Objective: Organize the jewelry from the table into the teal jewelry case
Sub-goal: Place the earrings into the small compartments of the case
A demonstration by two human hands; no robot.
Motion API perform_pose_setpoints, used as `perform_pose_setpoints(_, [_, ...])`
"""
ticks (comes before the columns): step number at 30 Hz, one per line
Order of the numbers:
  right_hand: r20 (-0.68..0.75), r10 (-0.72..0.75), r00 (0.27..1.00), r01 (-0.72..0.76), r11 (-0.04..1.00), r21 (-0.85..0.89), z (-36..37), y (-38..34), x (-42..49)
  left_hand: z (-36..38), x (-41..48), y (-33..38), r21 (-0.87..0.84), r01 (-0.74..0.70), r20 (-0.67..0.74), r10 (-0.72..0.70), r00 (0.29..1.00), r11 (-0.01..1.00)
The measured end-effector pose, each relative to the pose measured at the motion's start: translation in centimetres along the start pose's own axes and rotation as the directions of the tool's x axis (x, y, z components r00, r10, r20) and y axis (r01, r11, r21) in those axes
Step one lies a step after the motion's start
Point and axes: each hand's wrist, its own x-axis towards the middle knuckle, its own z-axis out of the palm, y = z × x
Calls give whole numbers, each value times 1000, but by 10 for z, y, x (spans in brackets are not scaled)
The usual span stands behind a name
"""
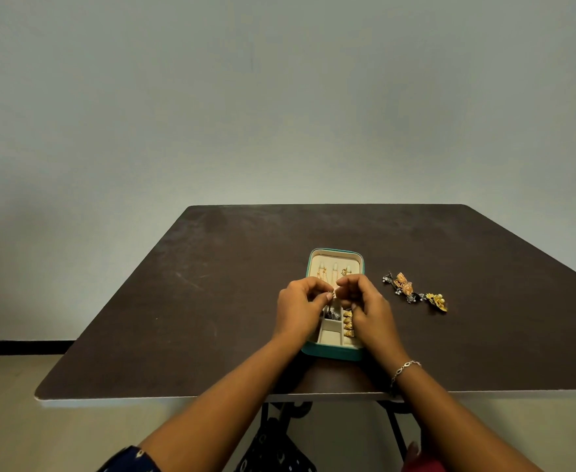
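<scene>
The teal jewelry case [331, 354] lies open on the dark table [211, 301], its cream lid [334, 262] holding thin gold chains. Gold rings [348, 323] stand in a row in the tray's right side, and a dark piece [331, 315] sits in a left compartment. Both hands hover over the case's middle. My left hand [298, 310] and my right hand [366, 306] pinch a small piece of jewelry [331, 296] between their fingertips. It is too small to identify. Loose gold and pearl jewelry [414, 291] lies on the table right of the case.
The table's front edge [211, 400] runs just below the case, with black iron legs [280, 424] under it. A plain wall stands behind the table. A silver bracelet [404, 368] is on my right wrist.
</scene>
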Motion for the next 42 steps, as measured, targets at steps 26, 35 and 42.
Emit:
perform_pose_setpoints(26, [232, -373, 898, 438, 792, -425, -111, 28, -4, 2, -8, 16, 130, -303, -74, 314, 946, 944])
perform_pose_setpoints(35, [28, -44, 999, 52, 903, -426, -159, 66, 0, 66, -27, 50, -50, -444, -42, 443, 896, 894])
perform_pose_setpoints(42, [34, 64, 997, -37, 851, -524, -149, 83, 19, 133, -10, 53, -190, -140, -24, 138, 990, 972])
